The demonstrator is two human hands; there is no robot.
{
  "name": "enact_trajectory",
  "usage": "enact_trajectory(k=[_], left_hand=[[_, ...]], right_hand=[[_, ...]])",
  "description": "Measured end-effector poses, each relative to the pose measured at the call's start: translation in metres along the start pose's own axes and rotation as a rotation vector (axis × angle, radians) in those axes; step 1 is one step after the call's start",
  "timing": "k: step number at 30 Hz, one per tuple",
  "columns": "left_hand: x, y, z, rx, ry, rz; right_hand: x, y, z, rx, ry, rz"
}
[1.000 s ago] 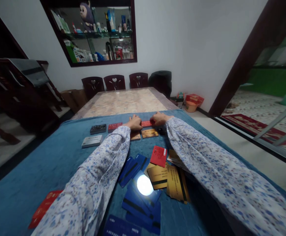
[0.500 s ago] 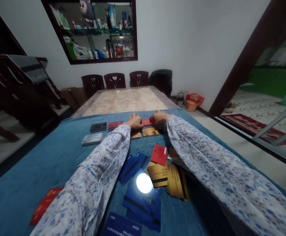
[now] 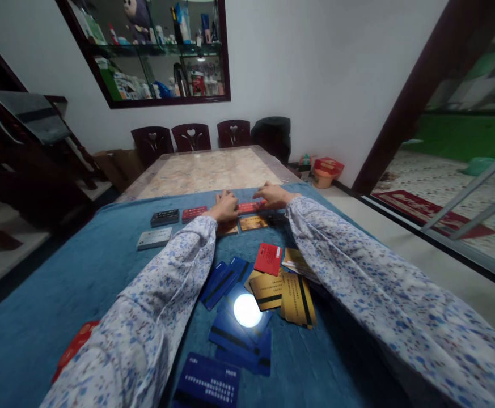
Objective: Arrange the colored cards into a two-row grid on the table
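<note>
My left hand (image 3: 225, 206), fingers bent, presses at the left end of a red card stack (image 3: 247, 208) in the far row. At that stack's right end is my right hand (image 3: 271, 195), its fingers apart and slightly raised, the thumb side close to the red cards. Just nearer lies a gold card stack (image 3: 253, 222); a tan stack (image 3: 229, 229) is partly hidden by my left hand. Farther left sit another red stack (image 3: 194, 213), a black stack (image 3: 165, 217) and a silver-grey stack (image 3: 154, 238). My right sleeve partly covers a dark stack.
Loose blue cards (image 3: 207, 381), gold cards (image 3: 297, 300) and a red card (image 3: 268, 259) are spread nearer on the blue cloth (image 3: 115, 266). A bright light spot falls on the blue ones. More red cards (image 3: 75, 347) lie beside my left sleeve. Chairs (image 3: 191, 137) stand beyond the table.
My right hand's fingers have lifted and spread at the red stack's right end. My left hand stays at its left end. The whole view has shifted slightly.
</note>
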State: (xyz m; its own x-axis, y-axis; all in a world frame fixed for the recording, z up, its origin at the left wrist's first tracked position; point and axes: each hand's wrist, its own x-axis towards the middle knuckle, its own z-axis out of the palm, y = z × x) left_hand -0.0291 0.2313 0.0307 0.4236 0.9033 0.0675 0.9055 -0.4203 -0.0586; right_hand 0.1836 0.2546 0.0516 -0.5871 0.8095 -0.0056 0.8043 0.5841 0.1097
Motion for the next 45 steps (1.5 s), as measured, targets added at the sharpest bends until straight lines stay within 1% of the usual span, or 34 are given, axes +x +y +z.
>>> enact_trajectory(k=[6, 10, 16, 22, 25, 32, 38, 45], left_hand=[[-0.02, 0.004, -0.006, -0.066, 0.093, 0.057], [-0.034, 0.012, -0.01, -0.05, 0.125, 0.08], [-0.054, 0.032, -0.014, -0.061, 0.134, 0.111], [-0.072, 0.059, -0.018, -0.098, 0.15, 0.146], [-0.081, 0.073, -0.021, -0.123, 0.124, 0.164], [-0.096, 0.1, -0.023, -0.163, 0.132, 0.258], [-0.102, 0.121, -0.022, -0.181, 0.122, 0.301], [-0.102, 0.141, -0.013, -0.194, 0.052, 0.33]], right_hand=[[-0.021, 0.003, -0.003, 0.017, 0.076, -0.011], [-0.042, 0.0, -0.008, -0.012, 0.117, -0.013], [-0.077, -0.012, -0.015, -0.062, 0.153, 0.012], [-0.108, -0.021, -0.015, -0.071, 0.176, 0.035], [-0.122, -0.025, -0.012, -0.064, 0.165, 0.047], [-0.155, -0.035, -0.002, -0.057, 0.157, 0.065], [-0.184, -0.042, 0.004, -0.036, 0.137, 0.085], [-0.211, -0.045, 0.017, -0.01, 0.119, 0.113]])
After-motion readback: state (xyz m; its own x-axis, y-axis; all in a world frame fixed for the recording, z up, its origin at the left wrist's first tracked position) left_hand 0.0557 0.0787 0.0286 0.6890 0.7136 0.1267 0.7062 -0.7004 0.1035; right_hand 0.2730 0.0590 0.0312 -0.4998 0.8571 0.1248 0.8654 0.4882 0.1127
